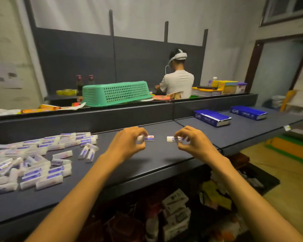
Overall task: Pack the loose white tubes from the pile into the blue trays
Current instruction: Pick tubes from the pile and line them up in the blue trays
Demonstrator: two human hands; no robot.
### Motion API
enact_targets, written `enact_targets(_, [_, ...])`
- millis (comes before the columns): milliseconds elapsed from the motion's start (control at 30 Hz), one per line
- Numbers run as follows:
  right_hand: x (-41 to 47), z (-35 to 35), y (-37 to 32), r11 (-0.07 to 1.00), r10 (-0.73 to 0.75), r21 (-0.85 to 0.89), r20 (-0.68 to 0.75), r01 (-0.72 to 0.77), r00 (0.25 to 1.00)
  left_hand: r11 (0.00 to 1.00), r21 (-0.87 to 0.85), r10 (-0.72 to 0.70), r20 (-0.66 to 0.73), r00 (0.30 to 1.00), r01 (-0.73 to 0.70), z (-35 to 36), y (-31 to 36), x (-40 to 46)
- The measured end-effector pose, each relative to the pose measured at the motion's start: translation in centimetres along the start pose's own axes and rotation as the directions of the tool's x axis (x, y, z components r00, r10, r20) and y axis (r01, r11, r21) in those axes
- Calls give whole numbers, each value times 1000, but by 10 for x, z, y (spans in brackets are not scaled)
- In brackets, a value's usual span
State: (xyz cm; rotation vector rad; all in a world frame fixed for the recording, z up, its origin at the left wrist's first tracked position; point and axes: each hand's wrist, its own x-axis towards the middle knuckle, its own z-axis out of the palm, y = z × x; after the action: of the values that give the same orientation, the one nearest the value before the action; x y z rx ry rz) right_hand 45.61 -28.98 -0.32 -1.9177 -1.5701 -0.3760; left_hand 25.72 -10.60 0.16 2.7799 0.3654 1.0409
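Pinching one white tube (146, 138) in my left hand (129, 142), another tube (175, 139) in my right hand (194, 143). My fingers hide each tube's middle. Printing too blurred to read.

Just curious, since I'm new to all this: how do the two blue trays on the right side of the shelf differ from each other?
The nearer blue tray lies closer to the hands and to the shelf's middle seam; the farther blue tray lies further right, towards the doorway. The nearer one looks larger, which may only be its closeness. Both are long, open-topped, blue with white lettering on the side, lie at much the same slant, and no tubes show in either from this angle.
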Motion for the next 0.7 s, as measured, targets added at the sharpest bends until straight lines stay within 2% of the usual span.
enact_targets(167, [-50, -60, 70, 994, 82, -67, 2, -81, 997, 999, 30, 24, 23, 999, -24, 52, 85, 39])
enact_targets(333, [-74, -102, 130, 984, 145, -104, -3, -145, 989, 998, 32, 46, 65, 997, -48, 93, 140, 78])
enact_targets(700, [-52, -128, 261, 983, 156, -105, 15, -154, 988, 999, 10, 41, 92, 995, -42, 193, 182, 170])
